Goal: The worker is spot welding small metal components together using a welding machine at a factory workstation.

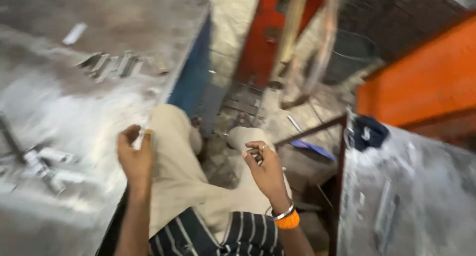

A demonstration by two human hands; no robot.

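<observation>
While it all blurred: person sat beside the grey table (74, 112).
Left hand (135, 157): curled, nothing seen inside.
Right hand (265, 167): pinched a small dark bit (256, 152), away from table.
Risk: bit might slip, lost among floor scraps.

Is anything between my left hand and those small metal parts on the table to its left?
Nothing visible. The left hand hangs at the table edge, and the blurred metal parts lie on open tabletop beside it. The right hand pinches a small item, apart from them.
</observation>
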